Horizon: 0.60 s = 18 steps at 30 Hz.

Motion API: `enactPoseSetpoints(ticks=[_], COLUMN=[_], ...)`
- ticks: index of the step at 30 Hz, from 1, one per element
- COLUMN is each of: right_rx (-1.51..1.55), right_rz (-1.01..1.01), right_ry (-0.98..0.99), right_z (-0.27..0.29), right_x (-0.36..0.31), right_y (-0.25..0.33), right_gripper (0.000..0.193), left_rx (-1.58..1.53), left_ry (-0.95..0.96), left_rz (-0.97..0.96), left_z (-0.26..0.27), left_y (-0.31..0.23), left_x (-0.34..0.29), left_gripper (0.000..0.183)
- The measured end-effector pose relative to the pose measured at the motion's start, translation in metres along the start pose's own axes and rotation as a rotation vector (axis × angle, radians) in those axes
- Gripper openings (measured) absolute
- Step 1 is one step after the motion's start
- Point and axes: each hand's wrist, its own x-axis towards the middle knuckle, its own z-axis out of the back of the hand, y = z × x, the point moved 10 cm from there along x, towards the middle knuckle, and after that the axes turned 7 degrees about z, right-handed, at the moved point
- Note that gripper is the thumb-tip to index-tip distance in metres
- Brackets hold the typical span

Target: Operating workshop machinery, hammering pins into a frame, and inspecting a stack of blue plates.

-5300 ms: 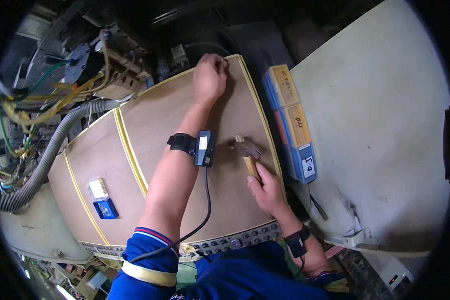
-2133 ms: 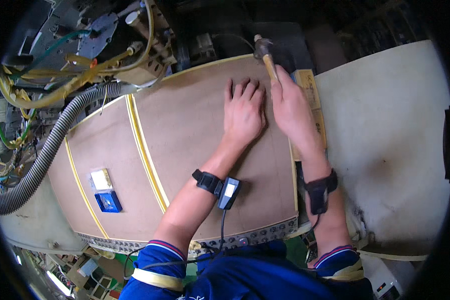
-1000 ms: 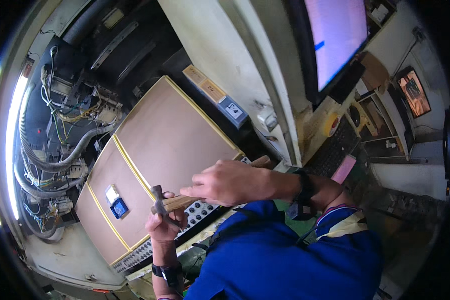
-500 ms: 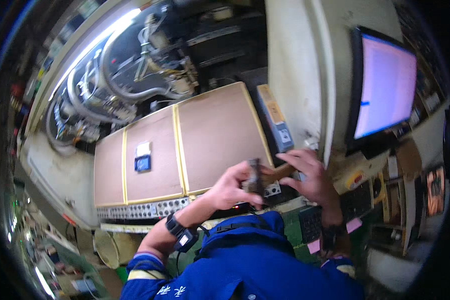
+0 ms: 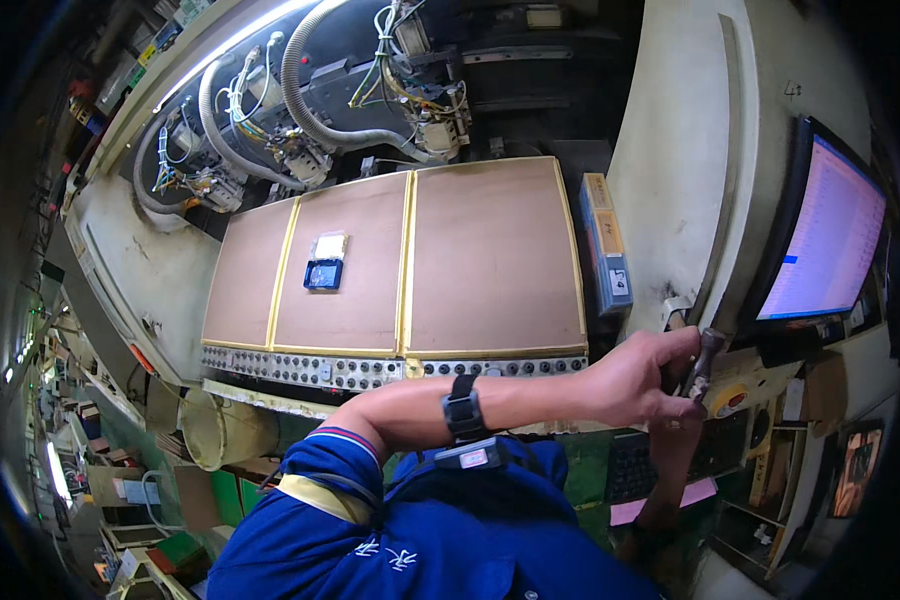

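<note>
Workshop clutter ringed the bench where I stood, with green flooring and stacked boxes down at my left. Nearest to me, my blue sleeve ran up into my left forearm, which crossed my body toward the right, a black wrist strap with a small device hanging under it. My left hand was clenched around the hammer, fingers wrapped over its handle so that only the dark metal head stood out above my thumb, just beside the yellow-and-red push button on the control panel. My right hand sat directly under the left, mostly hidden behind it, so I could not tell whether its fingers were closed or loose. Below that lay a dark keyboard and a pink sheet. Beyond my forearm stretched the brown panelled plate with yellow seams and a row of bolts along its front edge; a small blue box rested on its middle panel. To the right glowed a monitor. Farthest off, grey corrugated hoses and bundled wiring filled the machine's back.
</note>
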Motion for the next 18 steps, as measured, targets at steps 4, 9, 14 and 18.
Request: enactPoseSetpoints(ticks=[4, 9, 14, 18], right_rx=[0.557, 0.242, -0.456, 0.594], right_rz=[-0.016, -0.174, -0.236, -0.300], right_ry=[-0.071, -0.061, 0.339, -0.304], right_z=[-0.016, -0.005, -0.030, -0.023], right_x=[0.003, -0.004, 0.009, -0.003], right_y=[0.010, -0.012, -0.008, -0.054], right_gripper=[0.073, 0.057, 0.042, 0.028], left_rx=[0.334, 0.598, 0.686, 0.556], left_ry=[0.061, 0.103, 0.002, -0.124], left_rz=[-0.113, -0.035, -0.131, -0.165], left_z=[-0.026, -0.047, -0.032, 0.000], left_y=[0.026, 0.071, 0.079, 0.087], left_x=[0.008, 0.013, 0.018, 0.020], left_gripper=[0.049, 0.054, 0.044, 0.037])
